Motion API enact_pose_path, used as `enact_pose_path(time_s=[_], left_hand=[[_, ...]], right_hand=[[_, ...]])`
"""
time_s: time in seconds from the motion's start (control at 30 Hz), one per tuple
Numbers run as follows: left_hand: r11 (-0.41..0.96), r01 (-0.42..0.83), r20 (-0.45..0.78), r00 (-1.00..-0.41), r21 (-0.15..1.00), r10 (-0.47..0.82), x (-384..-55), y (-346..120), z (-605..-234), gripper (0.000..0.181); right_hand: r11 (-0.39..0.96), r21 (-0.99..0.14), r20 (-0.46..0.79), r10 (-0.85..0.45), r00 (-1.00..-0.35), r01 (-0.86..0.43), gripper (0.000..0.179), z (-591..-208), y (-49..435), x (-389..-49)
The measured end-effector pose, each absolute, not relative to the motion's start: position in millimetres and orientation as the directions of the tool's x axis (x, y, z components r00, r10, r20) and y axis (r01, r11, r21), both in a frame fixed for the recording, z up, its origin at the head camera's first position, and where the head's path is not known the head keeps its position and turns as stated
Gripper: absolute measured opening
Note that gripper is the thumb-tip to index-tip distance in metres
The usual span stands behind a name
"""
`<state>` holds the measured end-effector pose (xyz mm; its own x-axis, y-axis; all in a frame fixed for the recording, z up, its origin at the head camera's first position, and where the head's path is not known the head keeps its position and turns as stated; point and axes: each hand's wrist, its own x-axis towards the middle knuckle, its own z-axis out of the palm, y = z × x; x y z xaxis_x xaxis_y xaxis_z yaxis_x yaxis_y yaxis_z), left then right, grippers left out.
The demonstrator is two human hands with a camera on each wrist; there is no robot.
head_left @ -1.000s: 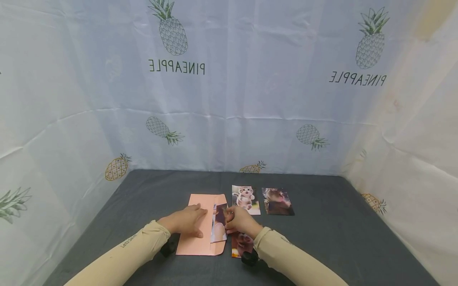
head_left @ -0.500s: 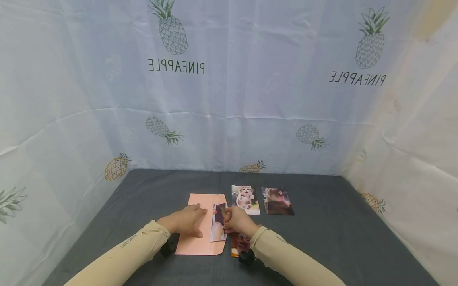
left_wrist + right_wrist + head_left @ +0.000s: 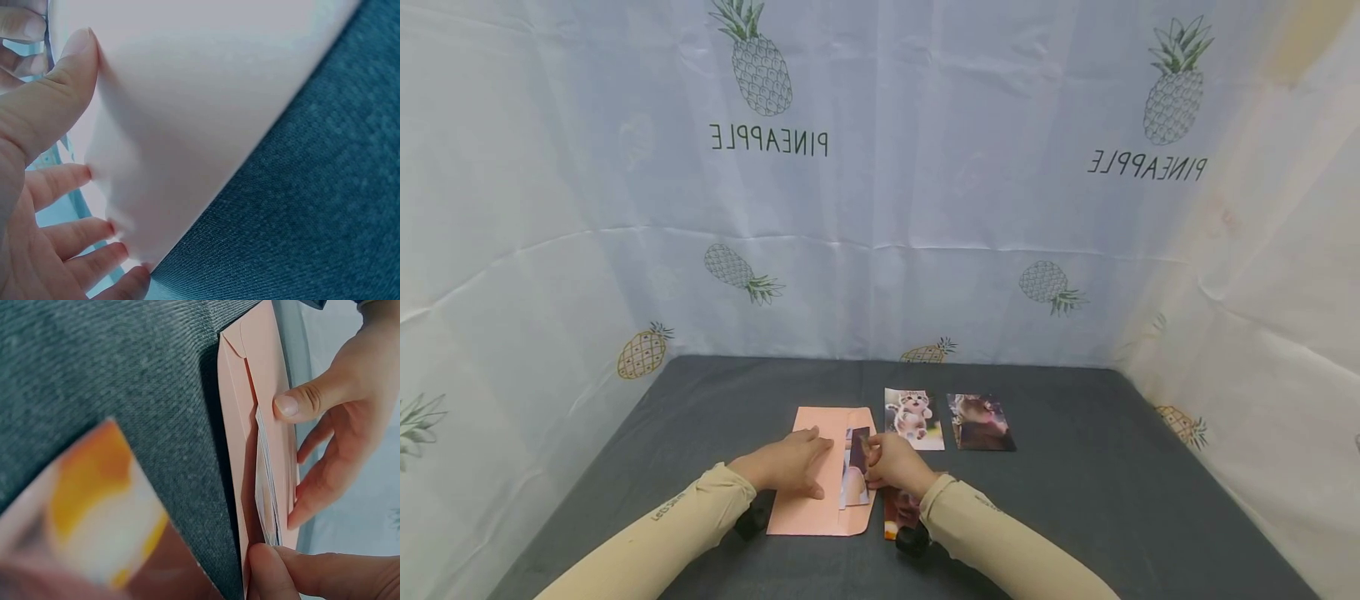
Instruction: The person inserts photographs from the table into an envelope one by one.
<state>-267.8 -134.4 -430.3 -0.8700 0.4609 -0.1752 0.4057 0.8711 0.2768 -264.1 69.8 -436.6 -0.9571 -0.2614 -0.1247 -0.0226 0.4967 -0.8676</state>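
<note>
A pink envelope (image 3: 808,518) lies on the dark cloth, its flap side to the right. Spread fingers of my left hand (image 3: 786,464) press on it; in the left wrist view the thumb (image 3: 72,69) and fingertips touch the paper. Several photos (image 3: 267,481) stick partway out of its mouth, the top photo (image 3: 856,487) showing brown and pale areas. My right hand (image 3: 901,467) pinches their outer edge between thumb and index finger, as the right wrist view shows. The rest of these photos is hidden inside the envelope.
A kitten photo (image 3: 913,419) lies behind my right hand, and a darker photo (image 3: 983,423) to its right. Another photo (image 3: 895,521) lies partly under my right wrist. A pineapple-print curtain (image 3: 880,167) closes off the table's back and sides.
My right hand has moved slightly left, and the photos have slid further into the envelope, so less of them shows. My left hand stays put on the envelope.
</note>
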Motion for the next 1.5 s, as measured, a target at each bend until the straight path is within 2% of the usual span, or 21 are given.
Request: enact_pose_path(time_s=[0.7, 1.5], left_hand=[[0.872, 0.41, -0.178, -0.869, 0.267, 0.462, -266.7, -133.3, -427.8, 0.079], [0.871, 0.408, -0.182, -0.867, 0.275, 0.463, -267.3, -133.6, -428.7, 0.079]], right_hand=[[0.501, -0.864, -0.108, -0.27, -0.957, -0.044, 0.056, -439.9, 56.3, -270.2], [0.48, -0.877, -0.161, -0.257, -0.953, 0.019, 0.05, -440.6, 49.5, -269.3]])
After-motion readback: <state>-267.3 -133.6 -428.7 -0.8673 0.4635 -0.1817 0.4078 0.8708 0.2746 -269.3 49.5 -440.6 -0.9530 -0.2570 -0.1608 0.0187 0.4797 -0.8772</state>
